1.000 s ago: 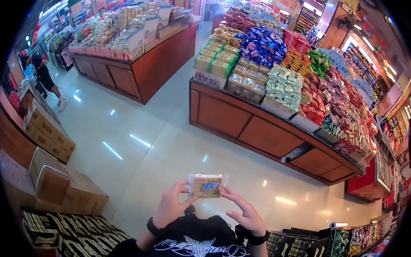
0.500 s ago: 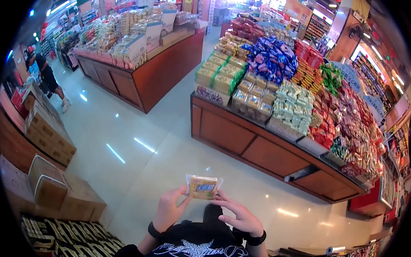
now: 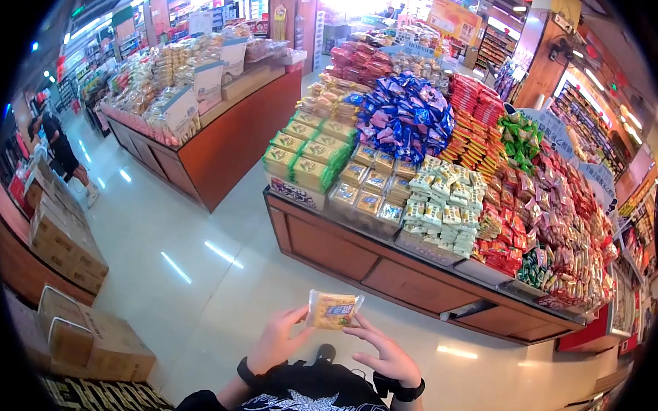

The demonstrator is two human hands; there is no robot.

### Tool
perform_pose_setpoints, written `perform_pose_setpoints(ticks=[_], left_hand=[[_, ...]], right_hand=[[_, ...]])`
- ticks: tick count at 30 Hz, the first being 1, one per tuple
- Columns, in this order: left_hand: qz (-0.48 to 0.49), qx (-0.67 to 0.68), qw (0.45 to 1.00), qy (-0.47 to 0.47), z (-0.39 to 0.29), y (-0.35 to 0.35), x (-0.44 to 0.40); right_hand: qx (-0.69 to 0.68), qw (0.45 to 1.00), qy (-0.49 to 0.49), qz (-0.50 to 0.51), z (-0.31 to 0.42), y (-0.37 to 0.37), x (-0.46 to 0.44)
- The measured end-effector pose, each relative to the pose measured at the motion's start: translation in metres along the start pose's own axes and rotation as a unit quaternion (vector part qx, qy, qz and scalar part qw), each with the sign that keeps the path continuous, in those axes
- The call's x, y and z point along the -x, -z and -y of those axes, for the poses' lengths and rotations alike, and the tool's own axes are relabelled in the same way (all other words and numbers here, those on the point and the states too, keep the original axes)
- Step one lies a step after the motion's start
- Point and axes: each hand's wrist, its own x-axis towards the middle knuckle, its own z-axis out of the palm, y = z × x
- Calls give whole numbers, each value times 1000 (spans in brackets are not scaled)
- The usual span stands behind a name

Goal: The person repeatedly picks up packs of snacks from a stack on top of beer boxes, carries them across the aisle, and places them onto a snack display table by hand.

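Observation:
In front of my body is a packet of biscuits (image 3: 334, 311) in clear wrapping, with a yellow label and blue-white lettering facing up. My left hand (image 3: 275, 340) pinches its left edge between thumb and fingers. On the other side, the fingertips of my right hand (image 3: 390, 355) touch the lower right corner, with the thumb held lower and apart. Beyond the packet, a display counter (image 3: 327, 252) carries heaped snacks. Gold-wrapped packs (image 3: 367, 201) lie at its near edge, between green-edged packs (image 3: 298, 165) and pale green-and-white packs (image 3: 439, 209).
A second snack counter (image 3: 226, 147) stands at left, across an aisle of shiny floor (image 3: 151, 225). Cardboard boxes (image 3: 110, 343) line the left side. A person (image 3: 63, 149) in dark clothes stands at far left. A wooden pillar (image 3: 540, 64) rises behind the display.
The display counter is nearer and further left in view. The packet has risen slightly towards it and turned a little, still between both hands. The person at left sits nearer the view's edge.

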Motion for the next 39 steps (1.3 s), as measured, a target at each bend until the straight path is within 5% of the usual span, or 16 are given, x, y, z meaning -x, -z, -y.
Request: perform_pose_setpoints(ticks=[13,20,24,26,28,34,39], left_hand=[[148,166,966,128,56,-40,-137],[146,221,960,92,161,-64,-257],[123,60,988,64,188,-62,-332],[108,90,989,55,211,-74,-357],[121,-2,991,56,211,-75,-391],[119,58,990,58,227,-92,-422],[186,-32,980,68,231,-95,-421]], right_hand=[[-118,991,-21,-59,-91,61,-77],[-72,995,-21,-67,-150,101,-193],[-143,980,-88,-104,-193,118,-267],[-230,956,-143,-116,-182,129,-301],[-207,956,-157,-136,-200,135,-327],[-183,954,-189,-141,-246,146,-365],[-190,951,-214,-115,-253,155,-369]])
